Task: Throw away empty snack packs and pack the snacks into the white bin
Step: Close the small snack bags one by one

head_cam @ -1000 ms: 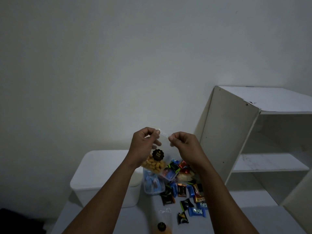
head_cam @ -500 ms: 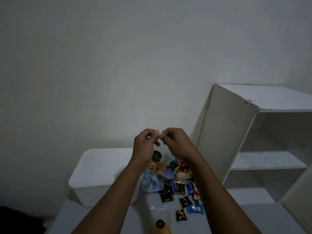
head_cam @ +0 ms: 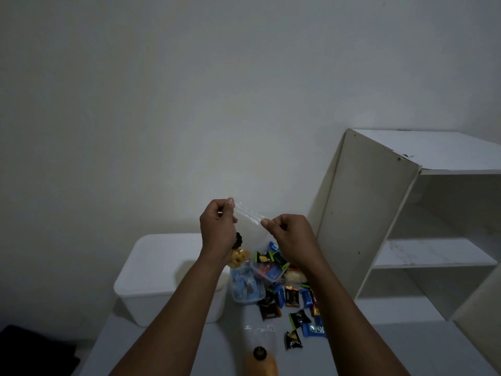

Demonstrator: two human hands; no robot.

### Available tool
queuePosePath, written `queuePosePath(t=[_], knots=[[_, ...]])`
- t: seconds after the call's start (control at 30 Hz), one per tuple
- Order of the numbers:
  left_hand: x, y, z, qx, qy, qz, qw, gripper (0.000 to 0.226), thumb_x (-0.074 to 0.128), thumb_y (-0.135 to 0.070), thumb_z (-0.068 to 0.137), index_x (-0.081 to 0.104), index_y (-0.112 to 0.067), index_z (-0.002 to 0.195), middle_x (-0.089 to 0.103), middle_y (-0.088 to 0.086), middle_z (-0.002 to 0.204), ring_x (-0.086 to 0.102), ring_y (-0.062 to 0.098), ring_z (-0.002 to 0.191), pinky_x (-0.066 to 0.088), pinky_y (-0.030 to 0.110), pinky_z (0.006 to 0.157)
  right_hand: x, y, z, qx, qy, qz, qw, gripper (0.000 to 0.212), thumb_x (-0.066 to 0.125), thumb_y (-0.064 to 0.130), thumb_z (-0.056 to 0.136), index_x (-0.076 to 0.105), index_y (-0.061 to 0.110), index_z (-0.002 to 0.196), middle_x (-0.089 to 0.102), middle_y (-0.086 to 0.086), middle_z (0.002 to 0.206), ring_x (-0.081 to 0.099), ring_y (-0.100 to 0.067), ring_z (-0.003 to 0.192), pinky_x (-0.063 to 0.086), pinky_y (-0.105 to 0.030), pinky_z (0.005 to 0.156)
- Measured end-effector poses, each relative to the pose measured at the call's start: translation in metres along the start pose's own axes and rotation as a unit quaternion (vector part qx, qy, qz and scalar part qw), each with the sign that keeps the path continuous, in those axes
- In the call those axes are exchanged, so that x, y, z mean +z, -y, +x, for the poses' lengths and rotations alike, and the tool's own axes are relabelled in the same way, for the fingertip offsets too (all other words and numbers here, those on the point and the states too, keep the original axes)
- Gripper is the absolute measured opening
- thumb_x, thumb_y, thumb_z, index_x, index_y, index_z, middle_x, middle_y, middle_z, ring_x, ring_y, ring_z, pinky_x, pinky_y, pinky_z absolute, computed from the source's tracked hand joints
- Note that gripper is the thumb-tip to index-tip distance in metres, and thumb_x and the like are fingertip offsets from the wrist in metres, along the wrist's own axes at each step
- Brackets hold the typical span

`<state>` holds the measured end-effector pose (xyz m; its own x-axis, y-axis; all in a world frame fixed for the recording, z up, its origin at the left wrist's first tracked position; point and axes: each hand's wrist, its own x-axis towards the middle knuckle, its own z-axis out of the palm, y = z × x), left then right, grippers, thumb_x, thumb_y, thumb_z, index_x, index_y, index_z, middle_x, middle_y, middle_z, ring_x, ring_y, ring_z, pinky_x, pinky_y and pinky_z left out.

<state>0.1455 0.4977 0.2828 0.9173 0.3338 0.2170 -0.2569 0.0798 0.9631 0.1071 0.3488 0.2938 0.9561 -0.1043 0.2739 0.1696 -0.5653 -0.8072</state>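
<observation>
So, dim room, plain pale wall at the back, and a white counter with the white bin at the far left and an open white shelf unit on the right. Between them there's a loose pile of small wrapped snacks, plus a bag of yellow rings and a clear tub. Both arms reach forward, hands raised above the pile. The left hand and right hand each pinch the top edge of a clear snack pack, fingers curled tight on it. The strip is stretched between them, left end higher.
</observation>
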Motion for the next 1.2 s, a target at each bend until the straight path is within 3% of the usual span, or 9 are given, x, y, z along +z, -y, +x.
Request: queuePosePath(t=[0.1, 0.23, 0.33, 0.5, 0.63, 0.8, 1.0, 1.13, 1.2], knots=[[-0.006, -0.003, 0.005, -0.008, 0.065, 0.013, 0.998, 0.025, 0.055, -0.027, 0.101, 0.065, -0.006, 0.092, 0.056, 0.002, 0.069, 0.052, 0.006, 0.065, 0.046, 0.019, 0.07, -0.004, 0.001, -0.004, 0.016, -0.003, 0.019, 1.0, 0.046, 0.07, 0.04, 0.09, 0.064, -0.003, 0.073, 0.057, -0.005, 0.06, 0.05, -0.007, 0.051, 0.045, -0.026, 0.058], [-0.017, -0.011, 0.011, -0.02, 0.234, 0.03, 0.972, 0.022, 0.054, -0.025, 0.101, 0.064, -0.015, 0.084, 0.058, 0.001, 0.07, 0.055, 0.014, 0.071, 0.046, 0.038, 0.083, -0.02, 0.016, -0.004, 0.13, 0.124, 0.202, 0.963, 0.043, 0.057, 0.046, 0.097, 0.077, 0.007, 0.095, 0.075, -0.011, 0.088, 0.068, -0.013, 0.076, 0.056, -0.034, 0.072], [-0.014, -0.008, 0.005, -0.022, 0.285, 0.019, 0.958, 0.024, 0.053, -0.021, 0.101, 0.065, -0.022, 0.08, 0.063, 0.001, 0.079, 0.058, 0.016, 0.08, 0.047, 0.036, 0.083, -0.013, 0.021, 0.0, 0.161, 0.167, 0.28, 0.932, 0.037, 0.058, 0.029, 0.099, 0.072, -0.005, 0.103, 0.071, -0.014, 0.082, 0.065, -0.019, 0.067, 0.055, -0.032, 0.063], [-0.007, -0.003, -0.002, -0.008, 0.201, 0.046, 0.979, 0.01, 0.066, -0.029, 0.093, 0.072, -0.021, 0.095, 0.068, -0.005, 0.088, 0.058, 0.004, 0.071, 0.047, 0.016, 0.068, -0.002, 0.016, 0.002, 0.155, 0.12, 0.279, 0.94, 0.026, 0.064, 0.022, 0.096, 0.072, -0.003, 0.094, 0.07, -0.006, 0.077, 0.066, -0.017, 0.067, 0.056, -0.035, 0.068], [-0.004, -0.007, -0.007, -0.061, 0.19, 0.025, 0.98, 0.026, 0.079, -0.032, 0.082, 0.069, -0.009, 0.089, 0.071, 0.006, 0.079, 0.06, 0.01, 0.061, 0.051, 0.026, 0.058, 0.002, 0.016, 0.002, 0.096, 0.078, 0.193, 0.973, 0.027, 0.063, 0.022, 0.097, 0.074, -0.001, 0.087, 0.071, -0.014, 0.075, 0.063, -0.02, 0.066, 0.052, -0.039, 0.069], [-0.007, -0.006, -0.007, -0.09, 0.176, 0.003, 0.98, 0.011, 0.074, -0.015, 0.088, 0.073, -0.004, 0.086, 0.07, 0.017, 0.08, 0.063, 0.025, 0.068, 0.059, 0.045, 0.067, 0.003, 0.018, -0.001, 0.073, 0.078, 0.161, 0.981, 0.021, 0.061, 0.018, 0.098, 0.077, 0.007, 0.089, 0.075, -0.015, 0.082, 0.065, -0.018, 0.065, 0.052, -0.038, 0.066], [-0.007, -0.008, -0.006, -0.089, 0.138, -0.017, 0.986, 0.007, 0.07, -0.008, 0.09, 0.067, -0.006, 0.096, 0.072, 0.02, 0.084, 0.069, 0.023, 0.067, 0.06, 0.038, 0.058, 0.001, 0.023, -0.003, 0.052, 0.1, 0.126, 0.985, 0.023, 0.063, 0.004, 0.094, 0.07, 0.024, 0.088, 0.071, -0.004, 0.074, 0.069, -0.014, 0.063, 0.059, -0.035, 0.066], [-0.007, -0.008, -0.007, -0.099, 0.197, 0.013, 0.975, 0.009, 0.071, 0.0, 0.086, 0.072, -0.005, 0.094, 0.074, 0.014, 0.089, 0.072, 0.03, 0.075, 0.062, 0.04, 0.063, 0.003, 0.018, 0.001, 0.019, 0.065, 0.07, 0.995, 0.017, 0.063, 0.007, 0.095, 0.072, 0.015, 0.108, 0.072, -0.004, 0.079, 0.072, -0.015, 0.068, 0.061, -0.03, 0.063], [-0.009, -0.007, -0.008, -0.106, 0.209, 0.021, 0.972, 0.013, 0.074, 0.001, 0.084, 0.075, -0.005, 0.096, 0.076, 0.013, 0.091, 0.073, 0.032, 0.079, 0.062, 0.038, 0.067, 0.002, 0.016, 0.0, 0.018, 0.073, 0.067, 0.995, 0.017, 0.064, 0.009, 0.095, 0.072, 0.016, 0.109, 0.073, -0.007, 0.08, 0.073, -0.021, 0.073, 0.063, -0.037, 0.066]])
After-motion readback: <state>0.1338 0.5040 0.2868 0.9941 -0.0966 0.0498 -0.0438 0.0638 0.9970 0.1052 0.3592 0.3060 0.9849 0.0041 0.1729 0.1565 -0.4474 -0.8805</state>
